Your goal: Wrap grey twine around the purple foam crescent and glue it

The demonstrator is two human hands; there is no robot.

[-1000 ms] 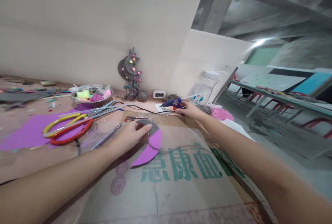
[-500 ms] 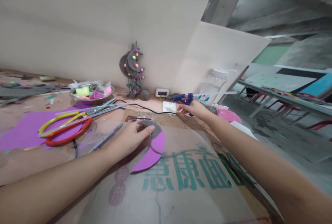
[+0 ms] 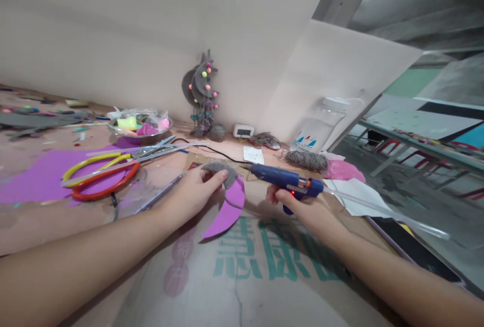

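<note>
My left hand (image 3: 200, 185) is closed on the upper end of a crescent moon cutout (image 3: 229, 211), its thumb on the grey part. The rest of the crescent's face is purple, and its lower tip points toward me. My right hand (image 3: 298, 206) grips a blue hot glue gun (image 3: 282, 178) by its handle, with a red light lit on it. The gun's nozzle points left at the crescent, a short gap away. A long clear glue stick (image 3: 393, 216) sticks out of its back end. Beneath both hands is a clear sheet over printed cardboard (image 3: 234, 286).
Scissors with yellow and red handles (image 3: 102, 175) lie on purple sheet (image 3: 38, 170) at left, near a pen (image 3: 161, 193). Behind are a bowl of bright pieces (image 3: 141, 135), a hanging moon ornament (image 3: 202, 90), a small clock (image 3: 244, 130), grey yarn (image 3: 306, 160) and a clear bottle (image 3: 319, 125).
My right hand has lifted the glue gun from the back of the table and brought it nearer, beside the crescent. My left hand keeps its hold on the crescent. The view has shifted slightly.
</note>
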